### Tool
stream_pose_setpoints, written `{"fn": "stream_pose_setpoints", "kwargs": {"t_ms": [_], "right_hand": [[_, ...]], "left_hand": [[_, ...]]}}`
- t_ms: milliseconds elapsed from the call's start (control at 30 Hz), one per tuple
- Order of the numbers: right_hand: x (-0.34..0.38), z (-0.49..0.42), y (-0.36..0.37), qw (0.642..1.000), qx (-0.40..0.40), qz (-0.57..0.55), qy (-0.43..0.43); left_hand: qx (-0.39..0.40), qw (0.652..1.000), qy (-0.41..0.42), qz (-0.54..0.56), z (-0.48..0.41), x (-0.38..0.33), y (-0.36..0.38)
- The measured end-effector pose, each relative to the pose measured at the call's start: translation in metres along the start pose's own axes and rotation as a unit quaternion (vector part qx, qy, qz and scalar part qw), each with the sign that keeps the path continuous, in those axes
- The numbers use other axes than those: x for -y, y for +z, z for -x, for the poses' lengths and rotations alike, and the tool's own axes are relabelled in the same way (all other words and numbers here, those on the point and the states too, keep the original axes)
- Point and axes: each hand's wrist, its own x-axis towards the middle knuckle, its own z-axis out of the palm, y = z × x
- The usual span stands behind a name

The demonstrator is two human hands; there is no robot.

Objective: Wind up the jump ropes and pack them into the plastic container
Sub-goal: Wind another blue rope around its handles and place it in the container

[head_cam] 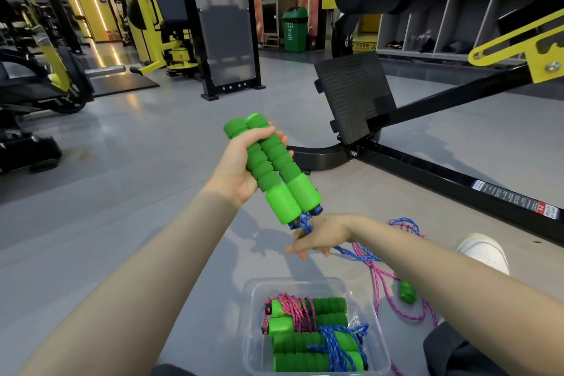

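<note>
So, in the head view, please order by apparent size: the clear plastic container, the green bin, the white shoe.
1. Clear plastic container, largest, though nearest the camera.
2. White shoe.
3. Green bin, smallest because farthest away.

Both forearms are bare from the lower frame edges up to the wrists, with no sleeve, watch, bracelet or ring showing on either. The left hand (241,168) and the right hand (320,233) wear no gloves, and the fingers (300,253) show short, plain nails. A white shoe (485,250) with a pale sole covers one foot at the right. Dark cloth (457,354), probably trousers, lies over the leg at the lower right corner, and another dark patch shows at the bottom edge.
</note>
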Motion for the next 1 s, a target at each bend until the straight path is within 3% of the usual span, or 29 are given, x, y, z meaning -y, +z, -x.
{"fn": "stream_pose_setpoints", "kwargs": {"t_ms": [167,433,667,800,1000], "right_hand": [[-0.005,0.003,-0.017,0.998,-0.036,0.015,0.041],[0.003,0.006,-0.039,0.98,-0.144,0.024,0.132],[0.02,0.022,-0.055,0.967,-0.229,-0.039,0.108],[0.038,0.023,-0.049,0.973,-0.187,-0.123,0.057],[0.057,0.025,-0.038,0.968,-0.171,-0.183,-0.031]], "left_hand": [[0.018,0.993,-0.092,-0.078,0.005,0.007,-0.002],[0.031,0.968,-0.152,-0.198,0.005,0.024,0.003],[-0.124,0.968,-0.058,-0.21,-0.004,0.036,-0.009],[-0.221,0.961,0.017,-0.166,-0.007,0.039,-0.016],[-0.259,0.958,0.092,-0.083,-0.01,0.022,-0.014]]}}
